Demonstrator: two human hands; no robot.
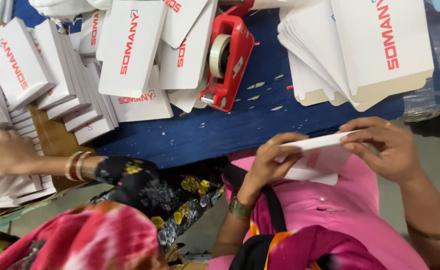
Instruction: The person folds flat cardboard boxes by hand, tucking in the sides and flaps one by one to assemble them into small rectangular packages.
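Both hands grasp one white folding carton [316,155], held flat above the pink-clad lap, just short of the table edge. Left hand [272,160]: fingers curled over the carton's near-left edge. Right hand [382,147]: thumb and fingers pinching its far-right end.

Items about it:
- One blue table covering [260,112], with several small pale paper scraps scattered on it.
- One red tape dispenser [228,62], carrying one roll of pale tape, lying beyond the left hand.
- One fanned stack of flat white carton blanks [360,55], far right; exact count cannot be told.
- Made-up white boxes with red lettering [70,75], far left, overlapping in rows, a dozen or more; exact count not legible.
- One co-worker's hand [2,150], wrist with bangles, resting on the left-hand boxes.
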